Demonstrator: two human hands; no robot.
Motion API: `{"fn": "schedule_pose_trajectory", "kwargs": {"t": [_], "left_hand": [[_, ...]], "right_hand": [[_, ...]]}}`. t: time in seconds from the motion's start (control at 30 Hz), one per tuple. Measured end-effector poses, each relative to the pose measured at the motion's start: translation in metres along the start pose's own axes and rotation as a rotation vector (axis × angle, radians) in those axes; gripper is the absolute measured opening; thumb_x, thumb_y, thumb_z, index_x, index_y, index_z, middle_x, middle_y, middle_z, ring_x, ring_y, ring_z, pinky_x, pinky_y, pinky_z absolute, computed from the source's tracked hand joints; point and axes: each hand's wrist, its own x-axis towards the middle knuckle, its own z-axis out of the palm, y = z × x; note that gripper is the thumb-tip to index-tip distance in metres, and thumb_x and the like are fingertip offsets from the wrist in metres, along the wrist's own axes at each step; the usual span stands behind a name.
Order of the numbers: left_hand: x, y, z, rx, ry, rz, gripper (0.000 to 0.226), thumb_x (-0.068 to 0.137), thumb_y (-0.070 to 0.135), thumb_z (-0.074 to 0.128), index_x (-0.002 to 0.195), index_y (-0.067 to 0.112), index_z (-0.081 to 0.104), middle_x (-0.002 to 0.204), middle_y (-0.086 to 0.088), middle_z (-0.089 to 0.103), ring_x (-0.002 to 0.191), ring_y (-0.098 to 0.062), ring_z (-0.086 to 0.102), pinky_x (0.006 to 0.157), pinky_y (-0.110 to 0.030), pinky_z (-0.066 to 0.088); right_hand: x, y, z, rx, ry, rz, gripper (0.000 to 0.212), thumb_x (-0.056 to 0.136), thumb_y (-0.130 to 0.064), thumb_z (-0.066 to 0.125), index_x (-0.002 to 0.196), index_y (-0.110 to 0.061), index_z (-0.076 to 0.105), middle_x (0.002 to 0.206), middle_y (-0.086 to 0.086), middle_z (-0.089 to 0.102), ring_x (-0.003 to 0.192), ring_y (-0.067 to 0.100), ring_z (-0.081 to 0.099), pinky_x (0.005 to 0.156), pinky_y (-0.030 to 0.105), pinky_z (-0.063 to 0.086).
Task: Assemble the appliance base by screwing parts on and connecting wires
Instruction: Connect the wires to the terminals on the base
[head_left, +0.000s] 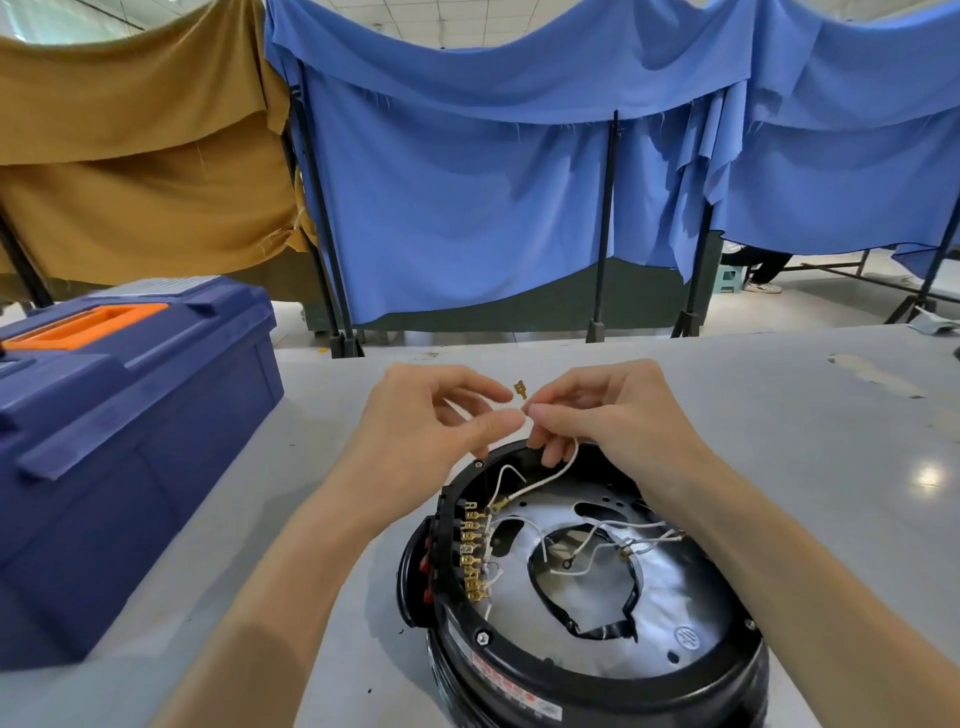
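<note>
The grey desk (779, 415) carries a big blue toolbox (130, 441) at 9 o'clock. The round black appliance base (519, 670) sits at 5 o'clock, open side up, with its metal plate and loose wiring showing. Just above the base's 12 o'clock rim, the left hand (431, 415) and right hand (613, 410) meet fingertip to fingertip. Both are closed narrowly, pinching a thin white wire (550, 475) near its free end. From the right hand the wire loops down into the base towards 10 o'clock, near a row of brass tabs (474, 551) on the inner wall. A small brass connector (520, 388) sticks up between the fingertips.

The wire looks light and floppy, so it probably will not hold a pose; it is best gripped close behind the connector, which gives the stiffest hold for pushing onto a tab. The connector is small and likely to bend if squeezed across its open mouth. The base looks heavy enough to stay put.
</note>
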Motion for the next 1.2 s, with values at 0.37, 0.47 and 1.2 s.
{"fn": "schedule_pose_trajectory", "kwargs": {"t": [0.37, 0.47, 1.2], "left_hand": [[0.001, 0.002, 0.002, -0.029, 0.01, -0.049, 0.021, 0.088, 0.025, 0.069, 0.071, 0.014, 0.074, 0.06, 0.006, 0.069, 0.053, 0.001, 0.059, 0.055, -0.01, 0.047], [0.002, -0.001, 0.003, -0.106, -0.016, -0.126, 0.021, 0.088, 0.025, 0.07, 0.071, 0.013, 0.075, 0.057, 0.005, 0.068, 0.05, 0.002, 0.056, 0.051, -0.005, 0.039], [0.001, -0.021, -0.017, 0.637, -0.303, -0.315, 0.039, 0.086, 0.032, 0.072, 0.052, 0.015, 0.066, 0.04, 0.006, 0.058, 0.036, 0.002, 0.049, 0.048, -0.018, 0.039]], "right_hand": [[-0.006, -0.006, 0.004, -0.072, -0.108, -0.05, 0.003, 0.081, -0.004, 0.076, 0.08, -0.002, 0.073, 0.063, 0.011, 0.07, 0.044, 0.02, 0.062, 0.053, 0.027, 0.051], [-0.008, -0.008, 0.005, -0.078, -0.093, -0.037, 0.005, 0.082, -0.007, 0.076, 0.081, -0.005, 0.071, 0.064, 0.01, 0.069, 0.041, 0.026, 0.063, 0.045, 0.027, 0.051], [-0.003, 0.008, 0.022, -0.737, -0.302, 0.017, 0.011, 0.079, -0.012, 0.08, 0.071, -0.016, 0.073, 0.062, 0.003, 0.071, 0.049, 0.013, 0.065, 0.052, 0.02, 0.052]]}}
